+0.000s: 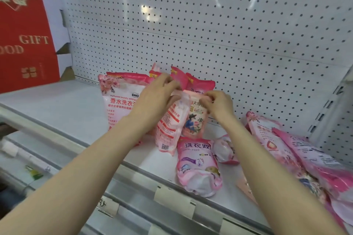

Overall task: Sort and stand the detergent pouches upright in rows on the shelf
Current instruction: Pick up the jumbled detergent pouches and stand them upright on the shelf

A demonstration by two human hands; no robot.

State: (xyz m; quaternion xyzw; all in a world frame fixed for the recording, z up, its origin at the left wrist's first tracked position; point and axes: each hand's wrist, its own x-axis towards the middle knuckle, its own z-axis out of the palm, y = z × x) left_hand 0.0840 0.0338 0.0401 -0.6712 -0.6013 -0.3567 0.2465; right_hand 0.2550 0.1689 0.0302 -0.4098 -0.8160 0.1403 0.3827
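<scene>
Pink detergent pouches sit on a white shelf (pixel 63 112). A large pouch (pixel 118 101) stands upright at the left of the group, with several more pink pouches (pixel 198 82) upright behind. My left hand (pixel 154 99) and my right hand (pixel 217 103) pinch the top edge of a small pouch with a picture of a figure (pixel 194 122), which stands upright. A narrow pouch with a QR code (pixel 168 131) leans against it. In front, a pouch (pixel 198 164) lies flat on the shelf, and a small one (pixel 225 150) lies beside it.
Several large pink pouches (pixel 298 150) lie heaped at the right end of the shelf. A red gift box (pixel 24 30) stands at the far left. White pegboard (pixel 210 25) backs the shelf. A price rail (pixel 145 192) with label holders runs along the front edge.
</scene>
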